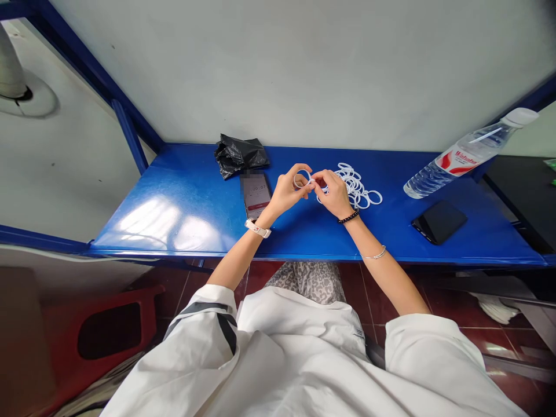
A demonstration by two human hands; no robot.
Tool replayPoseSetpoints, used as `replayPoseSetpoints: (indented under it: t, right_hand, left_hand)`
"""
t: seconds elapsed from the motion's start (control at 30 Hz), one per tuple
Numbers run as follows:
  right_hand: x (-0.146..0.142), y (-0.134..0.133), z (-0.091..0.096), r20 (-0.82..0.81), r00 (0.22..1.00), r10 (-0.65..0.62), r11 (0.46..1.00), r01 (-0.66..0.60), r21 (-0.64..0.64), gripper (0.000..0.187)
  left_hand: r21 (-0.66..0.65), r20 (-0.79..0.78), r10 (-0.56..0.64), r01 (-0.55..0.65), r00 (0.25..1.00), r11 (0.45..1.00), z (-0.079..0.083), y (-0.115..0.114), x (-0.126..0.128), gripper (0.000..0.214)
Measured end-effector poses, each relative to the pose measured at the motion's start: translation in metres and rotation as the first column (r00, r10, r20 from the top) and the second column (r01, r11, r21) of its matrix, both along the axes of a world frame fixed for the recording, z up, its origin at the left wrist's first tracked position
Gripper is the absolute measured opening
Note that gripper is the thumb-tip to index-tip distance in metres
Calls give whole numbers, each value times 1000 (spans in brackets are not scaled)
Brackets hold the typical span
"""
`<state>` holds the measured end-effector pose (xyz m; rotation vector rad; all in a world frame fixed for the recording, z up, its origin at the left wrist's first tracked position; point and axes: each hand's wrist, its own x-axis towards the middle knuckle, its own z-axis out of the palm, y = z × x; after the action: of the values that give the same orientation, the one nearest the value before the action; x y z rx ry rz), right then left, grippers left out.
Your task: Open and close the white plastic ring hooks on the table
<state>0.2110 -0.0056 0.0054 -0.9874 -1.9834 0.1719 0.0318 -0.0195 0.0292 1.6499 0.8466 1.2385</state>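
Both hands meet above the middle of a blue table (182, 202). My left hand (287, 191) pinches a white ring (302, 179) between thumb and fingers. My right hand (333, 192) is closed too, its fingertips on the same ring from the right. Just behind and to the right of my right hand lies a pile of several white rings (360, 188) on the table. A watch sits on my left wrist, a dark bead bracelet and a thin bangle on my right arm.
A phone with a lit screen (255, 194) lies left of my hands, a crumpled black bag (240, 155) behind it. A dark phone (438, 221) lies at the right, with a water bottle (467, 155) lying beyond it. A red stool (108, 330) stands lower left.
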Motion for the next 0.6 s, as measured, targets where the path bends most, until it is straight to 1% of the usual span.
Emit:
replayPoseSetpoints:
  t: [0.17, 0.23, 0.3, 0.37, 0.47, 0.53, 0.6]
  right_hand:
    - [0, 2, -2, 4, 1000, -11, 1000, 11, 15, 37]
    - [0, 2, -2, 7, 1000, -23, 999, 23, 39, 38]
    - [1, 3, 0, 11, 999, -41, 997, 40, 64, 39]
    - [2, 3, 1, 22, 998, -65, 995, 63, 82, 39]
    - [3, 3, 2, 56, 994, -93, 993, 89, 74, 36]
    - [3, 4, 1, 86, 992, -96, 995, 93, 36, 33]
    - [4, 5, -1, 129, 988, -84, 996, 89, -29, 29]
  left_hand:
    - [79, -47, 41, -37, 998, 996, -5, 5, -2, 44]
    - [150, -87, 84, -70, 993, 986, -9, 8, -3, 41]
    - [234, -174, 145, -103, 974, 967, -12, 12, -5, 40]
    - [314, -298, 226, -128, 928, 941, -15, 14, -7, 40]
    - [390, -469, 321, -133, 822, 911, -17, 14, -9, 40]
    - [405, -552, 348, -121, 758, 906, -16, 12, -9, 40]
    - [408, -623, 363, -109, 693, 907, -15, 10, -8, 38]
